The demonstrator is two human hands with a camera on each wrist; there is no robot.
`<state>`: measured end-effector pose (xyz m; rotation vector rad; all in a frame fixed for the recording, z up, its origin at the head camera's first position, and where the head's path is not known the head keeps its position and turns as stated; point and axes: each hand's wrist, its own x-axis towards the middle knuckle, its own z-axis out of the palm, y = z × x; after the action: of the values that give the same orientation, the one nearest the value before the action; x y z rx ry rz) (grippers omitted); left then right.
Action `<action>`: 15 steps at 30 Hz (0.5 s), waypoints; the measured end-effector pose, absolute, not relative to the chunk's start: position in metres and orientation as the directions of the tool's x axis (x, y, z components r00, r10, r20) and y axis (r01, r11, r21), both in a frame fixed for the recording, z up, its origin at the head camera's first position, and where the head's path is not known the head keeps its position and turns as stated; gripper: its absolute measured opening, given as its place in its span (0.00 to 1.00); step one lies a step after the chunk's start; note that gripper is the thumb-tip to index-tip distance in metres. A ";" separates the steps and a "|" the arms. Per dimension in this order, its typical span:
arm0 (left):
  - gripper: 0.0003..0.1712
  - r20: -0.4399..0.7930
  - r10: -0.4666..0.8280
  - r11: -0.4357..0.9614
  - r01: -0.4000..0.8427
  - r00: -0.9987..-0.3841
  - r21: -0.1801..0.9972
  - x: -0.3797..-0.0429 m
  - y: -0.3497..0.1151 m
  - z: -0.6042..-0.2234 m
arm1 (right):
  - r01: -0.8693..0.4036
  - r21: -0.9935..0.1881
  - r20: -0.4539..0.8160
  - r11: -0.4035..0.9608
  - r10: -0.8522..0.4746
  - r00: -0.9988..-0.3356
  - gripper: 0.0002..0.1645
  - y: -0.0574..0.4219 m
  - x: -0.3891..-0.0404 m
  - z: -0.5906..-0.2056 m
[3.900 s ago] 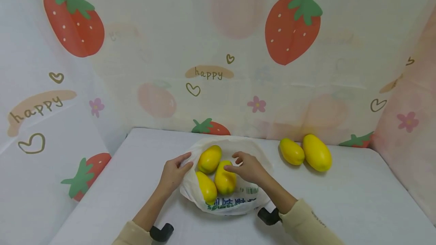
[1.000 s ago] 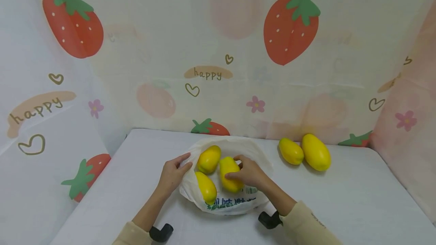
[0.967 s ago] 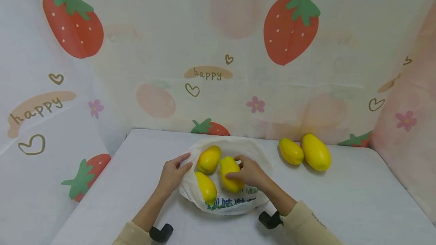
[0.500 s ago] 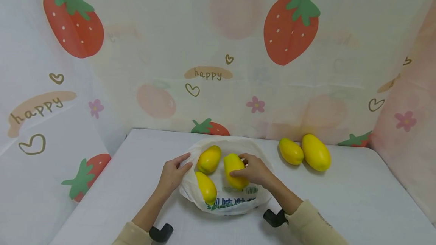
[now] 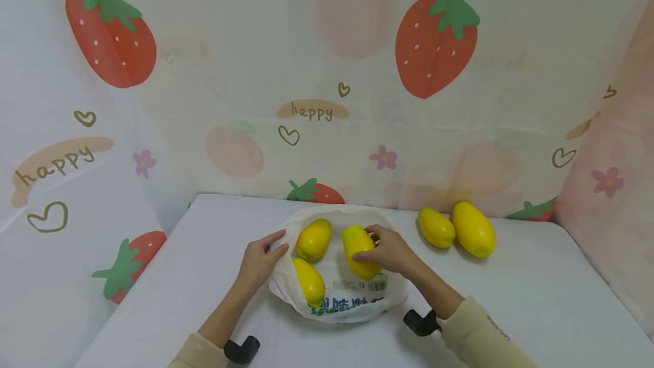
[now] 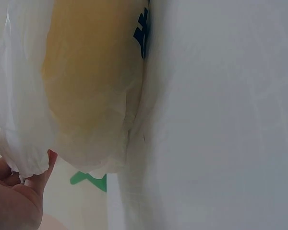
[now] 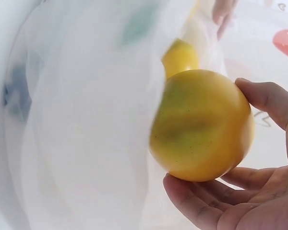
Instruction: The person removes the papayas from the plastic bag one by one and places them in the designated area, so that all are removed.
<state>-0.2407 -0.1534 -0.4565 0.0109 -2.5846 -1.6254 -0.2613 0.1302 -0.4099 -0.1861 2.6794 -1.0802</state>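
Observation:
My right hand (image 5: 392,249) grips a yellow mango (image 5: 359,251) over the right part of an open white plastic bag (image 5: 352,318). In the right wrist view the thumb and fingertips hold the mango (image 7: 201,125) from opposite sides. The bag's left rim is pinched by my left hand (image 5: 259,263), the thumb inside and the fingers outside. Two more yellow mangoes lie inside along the left wall, one at the back (image 5: 314,239) and another in front (image 5: 309,281). Through the thin plastic (image 6: 21,96), the left wrist view shows a yellow shape.
Two yellow mangoes, a smaller one (image 5: 436,228) and a larger one (image 5: 474,229), lie side by side at the back right of the white table (image 5: 526,288). Behind the table hangs a strawberry-print curtain (image 5: 245,61). Black wrist devices sit by both sleeves.
My right hand has closed on the mango among the others and lifted it to the right and back, apart from the other two. My left hand has stayed at the bag's rim.

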 end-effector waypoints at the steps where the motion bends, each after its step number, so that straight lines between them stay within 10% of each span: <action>1: 0.25 0.072 -0.053 0.435 0.042 -0.996 0.899 -0.241 -0.153 -0.456 | -0.029 -0.695 -0.176 0.718 -0.208 -0.962 0.44 0.131 -0.262 -0.409; 15: 0.25 0.074 -0.056 0.441 0.041 -0.996 0.897 -0.241 -0.152 -0.458 | -0.050 -0.691 -0.161 0.721 -0.221 -0.962 0.45 0.144 -0.263 -0.396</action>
<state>-0.2414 -0.1521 -0.4580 0.0136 -2.5866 -1.6144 -0.2631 0.1443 -0.3960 -0.2157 2.6933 -1.0724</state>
